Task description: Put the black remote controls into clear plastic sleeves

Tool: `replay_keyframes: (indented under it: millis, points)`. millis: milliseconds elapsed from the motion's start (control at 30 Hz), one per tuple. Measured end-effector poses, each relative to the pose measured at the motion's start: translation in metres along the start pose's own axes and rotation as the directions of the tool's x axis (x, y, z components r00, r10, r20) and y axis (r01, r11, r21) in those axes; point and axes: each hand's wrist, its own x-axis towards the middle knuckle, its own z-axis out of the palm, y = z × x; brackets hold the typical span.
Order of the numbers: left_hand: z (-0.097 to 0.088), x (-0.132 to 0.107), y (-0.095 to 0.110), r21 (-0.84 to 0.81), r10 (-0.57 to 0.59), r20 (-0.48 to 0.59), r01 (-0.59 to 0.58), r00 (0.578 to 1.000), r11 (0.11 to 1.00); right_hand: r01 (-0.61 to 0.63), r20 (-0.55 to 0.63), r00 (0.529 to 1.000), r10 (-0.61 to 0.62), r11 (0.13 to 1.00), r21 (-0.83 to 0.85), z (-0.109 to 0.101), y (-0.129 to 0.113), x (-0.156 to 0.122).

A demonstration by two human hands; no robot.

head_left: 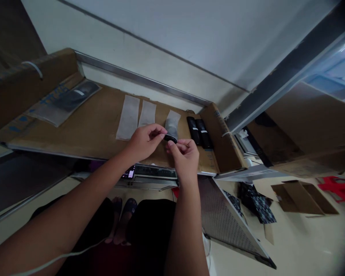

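Over the cardboard-lined bench, both hands pinch the near end of a translucent plastic sleeve [173,119] with a small black rounded object [170,138] at that end. My left hand [147,141] is closed at its left corner, thumb against fingertips. On the other corner my right hand [186,151] pinches with thumb and forefinger. How far the black object sits inside the sleeve I cannot tell. Left of it lie two flat translucent sleeves [128,117]. Two black long objects with white labels [199,131] lie side by side to the right.
At the left end of the cardboard [99,122] lies a larger translucent bag [67,102] with a dark content. Upright cardboard walls [225,140] bound both ends. A lit phone screen [129,172] shows beneath the front edge. An open carton [304,197] stands on the floor.
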Motion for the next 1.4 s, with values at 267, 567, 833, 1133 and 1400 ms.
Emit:
replay_keyframes:
  millis: [267, 567, 833, 1133, 1400]
  points:
    - [-0.002, -0.001, 0.007, 0.076, -0.005, 0.078, -0.001, 0.997, 0.997, 0.035, -0.156, 0.981, -0.118, 0.889, -0.456, 0.007, 0.006, 0.008]
    - [-0.002, -0.004, 0.007, 0.06, 0.03, 0.164, -0.04, 0.986, 0.997, -0.09, -0.269, 0.951, -0.15, 0.699, -0.709, 0.021, -0.004, 0.011]
    - [0.001, -0.006, 0.012, -0.008, 0.037, 0.137, -0.037, 0.99, 0.999, -0.024, -0.214, 0.96, -0.178, 0.712, -0.701, 0.015, 0.001, 0.017]
    - [0.006, -0.013, 0.027, -0.358, -0.313, 0.262, 0.394, 0.913, 0.847, 0.201, -0.177, 0.946, -0.272, 0.92, -0.337, -0.007, -0.013, 0.02]
    - [0.001, -0.002, 0.05, -0.597, -0.356, 0.399, 0.534, 0.845, 0.599, 0.268, 0.255, 0.943, -0.214, 0.943, -0.197, -0.012, -0.09, -0.031]
